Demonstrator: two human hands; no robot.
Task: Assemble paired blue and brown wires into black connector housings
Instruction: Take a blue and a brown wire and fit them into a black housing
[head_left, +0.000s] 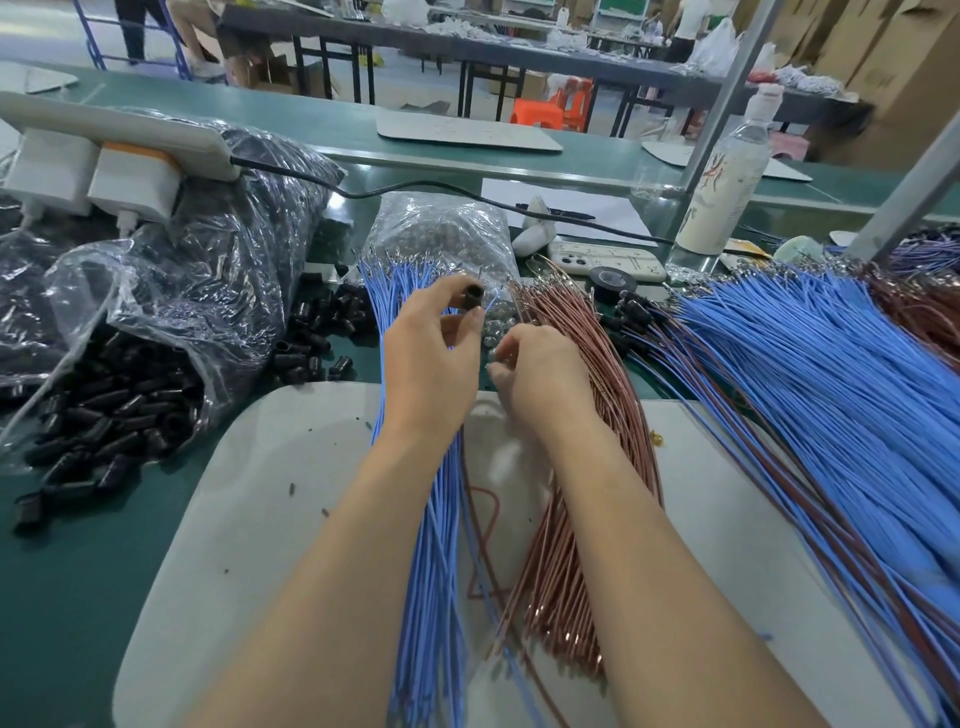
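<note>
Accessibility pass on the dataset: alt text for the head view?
A person's left hand pinches a black connector housing above a bundle of blue wires, while the right hand, fingers curled, works beside a brown wire bundle. An open bag of black housings lies at left, a heap of blue and brown wires at right.

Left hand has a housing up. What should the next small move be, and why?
Probably the right hand pinches one of the brown wires and brings its metal tip to the black housing held by the left hand: no wire shows in the housing, and the right hand sits at the wire ends.
</note>
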